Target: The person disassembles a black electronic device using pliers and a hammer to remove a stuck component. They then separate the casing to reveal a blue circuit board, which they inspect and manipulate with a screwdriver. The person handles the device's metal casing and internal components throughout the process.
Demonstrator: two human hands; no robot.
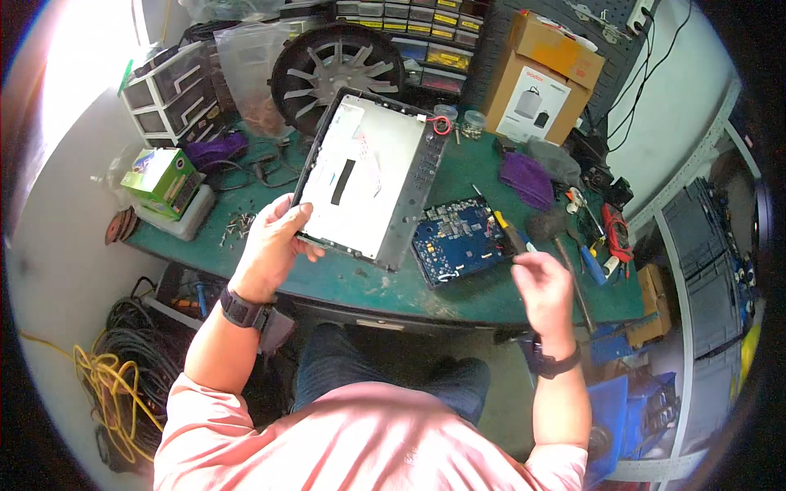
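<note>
My left hand [278,237] grips the lower left edge of a display panel [372,139], its thumb on top. The panel has a silvery-white back, a black frame, a black strip and a short red wire at its upper right corner. It is held tilted above the bench. To its right lies a blue circuit board [460,241] covered with chips, in a dark housing. A yellow-and-black-handled screwdriver [509,232] rests at the board's right edge. My right hand [547,290] is just below the handle's end, fingers loosely curled and apart from the thumb, with nothing visible in it.
Loose screws [237,227] lie near a green box [164,182] at the left of the green bench [368,295]. Behind the panel stands a black fan-like wheel [315,69]. A cardboard box [542,78] stands at the back right; purple cloth [526,180] and hand tools [588,258] lie at the right.
</note>
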